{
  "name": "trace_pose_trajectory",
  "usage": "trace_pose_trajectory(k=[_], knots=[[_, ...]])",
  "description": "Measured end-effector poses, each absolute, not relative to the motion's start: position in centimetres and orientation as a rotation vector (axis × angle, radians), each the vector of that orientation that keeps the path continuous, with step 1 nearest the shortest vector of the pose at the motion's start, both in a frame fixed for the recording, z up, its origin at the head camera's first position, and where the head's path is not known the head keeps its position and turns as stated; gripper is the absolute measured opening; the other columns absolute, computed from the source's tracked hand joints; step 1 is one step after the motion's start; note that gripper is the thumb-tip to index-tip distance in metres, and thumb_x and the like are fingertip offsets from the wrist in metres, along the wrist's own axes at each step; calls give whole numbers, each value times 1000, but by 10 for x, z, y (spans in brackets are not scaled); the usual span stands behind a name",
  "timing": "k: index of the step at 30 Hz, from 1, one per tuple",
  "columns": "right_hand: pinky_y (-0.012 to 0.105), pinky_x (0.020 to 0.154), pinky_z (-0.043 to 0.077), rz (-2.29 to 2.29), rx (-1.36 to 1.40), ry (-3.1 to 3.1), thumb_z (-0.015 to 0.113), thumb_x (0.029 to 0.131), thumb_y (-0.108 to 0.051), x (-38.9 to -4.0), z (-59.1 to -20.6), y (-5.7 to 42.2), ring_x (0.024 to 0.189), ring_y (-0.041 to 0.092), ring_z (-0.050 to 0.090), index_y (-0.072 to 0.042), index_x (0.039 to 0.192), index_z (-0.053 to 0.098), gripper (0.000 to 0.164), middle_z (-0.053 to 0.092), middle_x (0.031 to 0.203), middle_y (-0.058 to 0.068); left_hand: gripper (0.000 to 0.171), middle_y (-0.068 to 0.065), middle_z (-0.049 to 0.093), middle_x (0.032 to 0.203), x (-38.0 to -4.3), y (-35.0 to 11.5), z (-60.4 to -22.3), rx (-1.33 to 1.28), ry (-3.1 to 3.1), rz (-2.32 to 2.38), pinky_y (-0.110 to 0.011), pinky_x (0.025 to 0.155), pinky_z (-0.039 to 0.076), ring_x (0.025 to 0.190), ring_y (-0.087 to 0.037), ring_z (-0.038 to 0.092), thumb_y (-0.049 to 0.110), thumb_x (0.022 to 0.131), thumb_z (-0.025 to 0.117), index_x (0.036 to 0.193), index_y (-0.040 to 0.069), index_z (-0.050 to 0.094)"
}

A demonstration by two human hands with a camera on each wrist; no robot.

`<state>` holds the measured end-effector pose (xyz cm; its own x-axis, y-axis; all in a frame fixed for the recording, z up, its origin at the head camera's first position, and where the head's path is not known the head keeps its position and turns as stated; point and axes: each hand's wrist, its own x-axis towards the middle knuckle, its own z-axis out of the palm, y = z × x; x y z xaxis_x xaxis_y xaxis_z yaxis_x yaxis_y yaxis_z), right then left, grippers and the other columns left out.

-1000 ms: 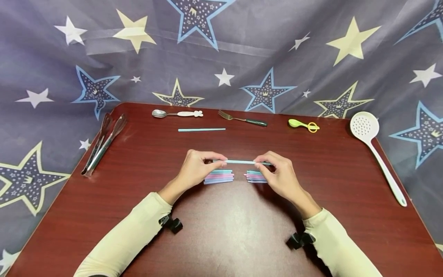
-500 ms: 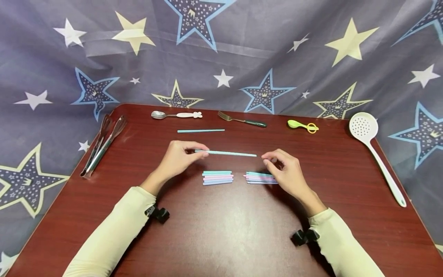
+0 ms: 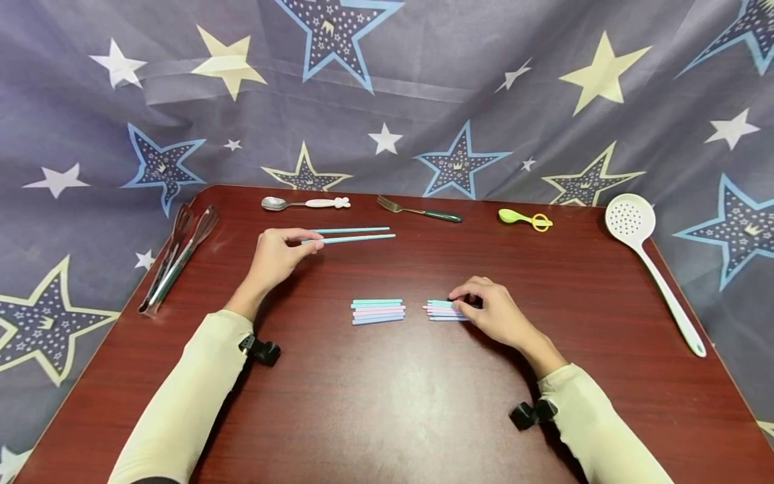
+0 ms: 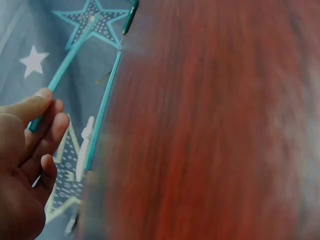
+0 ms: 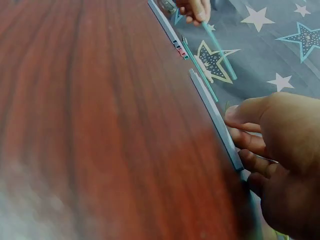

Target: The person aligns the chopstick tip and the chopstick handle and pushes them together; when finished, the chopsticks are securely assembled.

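My left hand pinches one end of a light-blue chopstick between thumb and fingers. In the left wrist view this chopstick is held clear of the table. Just behind it a matching chopstick lies on the table. My right hand hovers over the right group of short chopstick sections, thumb and index fingertips apart near the light-blue ones; whether they touch is unclear. Part of that group is hidden by the hand. The left group of short sections, blue, pink and purple, lies side by side.
Along the back edge lie a spoon, a fork and a small green spoon. Metal tongs lie at the left, a white skimmer at the right. A star-patterned curtain hangs behind the table.
Both hands held the chopstick at first; the right let go. My left hand carried it back and left, beside the lying chopstick. The right hand went right, then came to the right group.
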<state>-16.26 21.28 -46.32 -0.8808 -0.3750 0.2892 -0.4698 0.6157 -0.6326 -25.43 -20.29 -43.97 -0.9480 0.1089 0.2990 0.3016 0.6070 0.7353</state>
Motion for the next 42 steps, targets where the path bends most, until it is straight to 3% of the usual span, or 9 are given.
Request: trace_pose_trajectory(k=[4, 8, 12, 16, 32, 42], knots=[[27, 71, 46, 1098, 703, -2746, 79, 87, -5, -162, -463, 211, 82, 13, 58, -11, 98, 79, 12, 68, 87, -2, 12, -5, 82, 91, -264, -207, -449, -267, -2626, -1227, -24, 65, 37, 66, -13, 53, 28, 87, 85, 95, 20, 85], [26, 72, 46, 1088, 683, -2767, 79, 88, -5, -161, -462, 211, 83, 13, 58, -11, 97, 79, 11, 67, 88, -1, 13, -5, 82, 98, -273, -207, -459, -217, -2653, -1194, -24, 76, 43, 83, -17, 66, 28, 86, 86, 96, 20, 85], [26, 74, 46, 1089, 686, -2778, 78, 89, -6, -162, -464, 210, 84, 13, 58, -11, 97, 79, 10, 68, 88, -2, 14, -6, 81, 99, -278, -207, -467, -181, -2647, -1173, -33, 87, 51, 99, -24, 74, 27, 85, 86, 96, 18, 85], [27, 74, 46, 1092, 688, -2777, 78, 89, -6, -162, -464, 209, 85, 13, 58, -11, 97, 79, 10, 68, 89, -1, 14, -8, 81, 103, -281, -205, -472, -228, -2615, -1155, -44, 94, 52, 104, -29, 74, 24, 85, 86, 96, 16, 85], [28, 74, 46, 1094, 669, -2784, 79, 89, -7, -160, -463, 210, 86, 13, 58, -12, 97, 79, 10, 68, 89, -1, 14, -17, 71, 100, -288, -206, -477, -315, -2671, -1073, -50, 96, 44, 97, -34, 64, 17, 87, 84, 98, 9, 84], [27, 74, 47, 1096, 680, -2760, 79, 88, -5, -160, -464, 211, 85, 14, 58, -11, 96, 79, 10, 68, 88, -1, 14, -14, 70, 102, -288, -204, -475, -277, -2683, -1083, -44, 89, 44, 96, -31, 63, 18, 89, 82, 101, 11, 84]])
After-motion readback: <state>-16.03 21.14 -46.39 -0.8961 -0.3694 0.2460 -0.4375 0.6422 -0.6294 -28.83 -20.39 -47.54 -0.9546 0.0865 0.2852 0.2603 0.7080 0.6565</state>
